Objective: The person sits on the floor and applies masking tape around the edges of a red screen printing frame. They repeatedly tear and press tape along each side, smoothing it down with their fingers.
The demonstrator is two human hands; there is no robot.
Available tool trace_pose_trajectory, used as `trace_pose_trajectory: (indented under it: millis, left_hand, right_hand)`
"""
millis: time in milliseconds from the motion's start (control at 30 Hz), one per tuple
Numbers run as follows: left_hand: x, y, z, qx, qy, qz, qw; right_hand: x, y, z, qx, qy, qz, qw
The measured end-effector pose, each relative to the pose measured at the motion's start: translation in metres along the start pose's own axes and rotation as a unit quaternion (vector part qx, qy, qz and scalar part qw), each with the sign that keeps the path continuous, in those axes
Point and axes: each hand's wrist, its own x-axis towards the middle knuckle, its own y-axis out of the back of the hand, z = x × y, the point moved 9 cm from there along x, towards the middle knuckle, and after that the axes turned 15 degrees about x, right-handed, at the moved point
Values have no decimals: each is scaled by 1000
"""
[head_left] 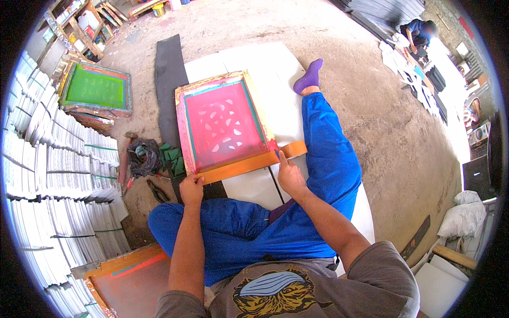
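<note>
A screen-printing frame (pixel 225 119) lies in front of me, its wooden border smeared with paint and its pink mesh marked with pale, leaf-like shapes. Along its near side stretches a strip of orange-brown tape (pixel 238 165). At the frame's near left corner, my left hand (pixel 192 189) is closed, pinching the strip's end between thumb and finger. My right hand (pixel 290 175) is closed on the tape near the frame's right corner, index finger stretched along it. Just beyond those fingers, the tape roll (pixel 295 150) is still joined to the strip. Part of my right hand's grip is hidden.
White sheets (pixel 265 58) and a dark strip (pixel 168 79) lie under the frame. Tall paper stacks (pixel 63 169), a green screen frame (pixel 95 87) and a black plastic bag (pixel 143 158) stand left. Another frame (pixel 132 286) is near my left knee. A person (pixel 419 34) works far right.
</note>
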Motion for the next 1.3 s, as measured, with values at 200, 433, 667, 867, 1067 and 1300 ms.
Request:
trace_pose_trajectory:
  millis: [200, 433, 667, 867, 1067, 1300]
  left_hand:
    - [0, -1, -2, -6, 6, 2, 1000]
    - [0, -2, -2, -8, 12, -1, 1000]
    - [1, -6, -6, -25, 2, 6, 1000]
    - [1, -1, 0, -7, -3, 4, 1000]
    - [1, 1, 1, -5, 6, 4, 1000]
    - [2, -3, -3, -18, 10, 0, 1000]
  right_hand:
    - [-3, -2, -7, -5, -19, -37, 999]
    - [0, -8, 1, -13, -7, -28, 1000]
    - [0, -13, -2, -44, -21, -62, 997]
    - [2, -18, 2, -48, -9, -60, 997]
    - [0, -21, -3, -61, -30, -61, 996]
    - [-3, -18, -7, -70, -27, -52, 996]
